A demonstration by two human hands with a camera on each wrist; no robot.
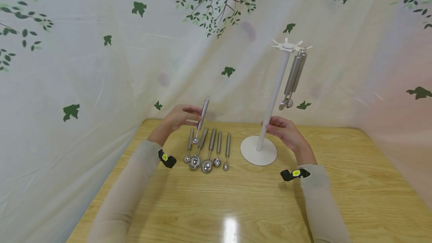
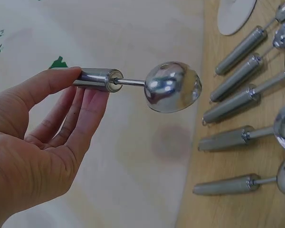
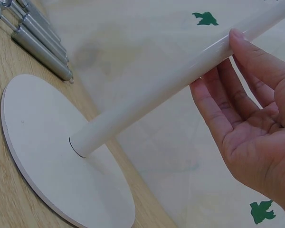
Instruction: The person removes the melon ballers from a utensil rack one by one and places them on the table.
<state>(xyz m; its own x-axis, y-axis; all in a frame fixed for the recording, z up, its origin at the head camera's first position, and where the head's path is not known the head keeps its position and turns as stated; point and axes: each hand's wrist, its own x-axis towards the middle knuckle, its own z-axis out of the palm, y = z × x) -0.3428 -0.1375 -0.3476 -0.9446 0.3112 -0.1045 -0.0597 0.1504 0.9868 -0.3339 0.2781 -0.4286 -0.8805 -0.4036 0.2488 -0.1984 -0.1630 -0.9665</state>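
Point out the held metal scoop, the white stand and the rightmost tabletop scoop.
Held metal scoop (image 2: 163, 87): left wrist view, on its bowl.
White stand (image 1: 275, 93): head view, on its pole.
Rightmost tabletop scoop (image 1: 228, 146): head view, on its handle.

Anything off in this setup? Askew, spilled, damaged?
No spill or damage visible. One mild oddity: the hanging scoops are bunched on one side of the white stand, so its load is lopsided. It also appears to lean right in the head view, though that may be lens distortion.
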